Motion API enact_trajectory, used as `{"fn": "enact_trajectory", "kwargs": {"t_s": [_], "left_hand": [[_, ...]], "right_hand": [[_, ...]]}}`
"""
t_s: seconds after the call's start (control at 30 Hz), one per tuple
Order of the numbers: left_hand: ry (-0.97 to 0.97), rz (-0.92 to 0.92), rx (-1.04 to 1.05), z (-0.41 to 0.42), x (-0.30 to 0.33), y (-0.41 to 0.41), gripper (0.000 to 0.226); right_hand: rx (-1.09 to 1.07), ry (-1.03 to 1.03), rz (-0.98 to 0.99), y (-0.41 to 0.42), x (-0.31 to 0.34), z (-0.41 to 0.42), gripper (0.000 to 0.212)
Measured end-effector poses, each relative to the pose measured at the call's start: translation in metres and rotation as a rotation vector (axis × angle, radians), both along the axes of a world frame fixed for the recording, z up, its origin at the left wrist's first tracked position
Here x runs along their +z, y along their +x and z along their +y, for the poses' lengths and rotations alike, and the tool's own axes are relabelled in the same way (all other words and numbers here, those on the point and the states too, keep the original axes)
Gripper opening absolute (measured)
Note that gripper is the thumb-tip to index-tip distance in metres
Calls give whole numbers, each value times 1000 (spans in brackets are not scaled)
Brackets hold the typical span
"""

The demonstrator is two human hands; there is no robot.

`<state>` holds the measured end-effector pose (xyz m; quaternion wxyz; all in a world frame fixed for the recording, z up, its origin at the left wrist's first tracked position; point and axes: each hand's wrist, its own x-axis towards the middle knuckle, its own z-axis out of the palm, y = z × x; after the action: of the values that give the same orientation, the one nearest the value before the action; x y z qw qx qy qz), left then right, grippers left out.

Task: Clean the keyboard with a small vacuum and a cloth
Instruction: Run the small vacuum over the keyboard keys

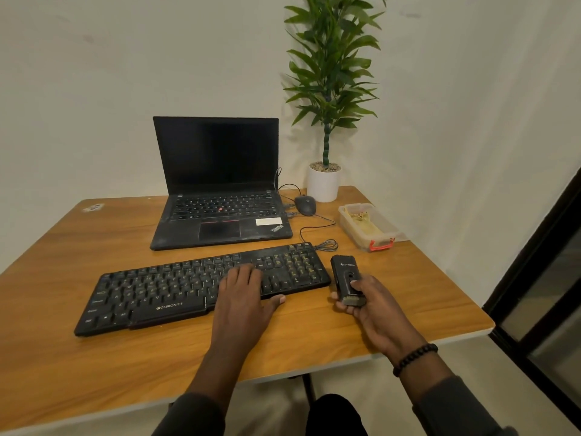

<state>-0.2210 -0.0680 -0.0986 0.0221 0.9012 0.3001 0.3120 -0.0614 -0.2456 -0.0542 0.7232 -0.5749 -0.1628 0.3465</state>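
While your left hand lies flat with straight fingers on the right half of the black keyboard, your right hand grips the small black vacuum just beside the keyboard's right end, thumb on its top face; the keyboard lies slantwise across the wooden table; behind it stands an open laptop with a dark screen; a mouse, a potted plant and a clear plastic box holding something yellowish sit at the far right.
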Motion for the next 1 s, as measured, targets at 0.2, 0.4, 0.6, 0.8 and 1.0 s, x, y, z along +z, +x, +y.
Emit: {"fn": "enact_trajectory", "kwargs": {"t_s": [0.2,0.4,0.6,0.8,1.0], "left_hand": [[-8,-5,0,1,-1,1,48],[-10,-19,-24,1,0,0,47],[-12,-18,-16,2,-1,0,47],[-13,-24,-12,1,-1,0,47],[-20,-27,-11,1,0,1,48]], "right_hand": [[-56,57,72,3,-2,-2,23],[-83,73,58,3,-5,1,20],[-127,73,-14,2,-8,2,18],[-168,57,-53,0,-5,7,24],[-204,-36,-106,10,2,6,26]]}}
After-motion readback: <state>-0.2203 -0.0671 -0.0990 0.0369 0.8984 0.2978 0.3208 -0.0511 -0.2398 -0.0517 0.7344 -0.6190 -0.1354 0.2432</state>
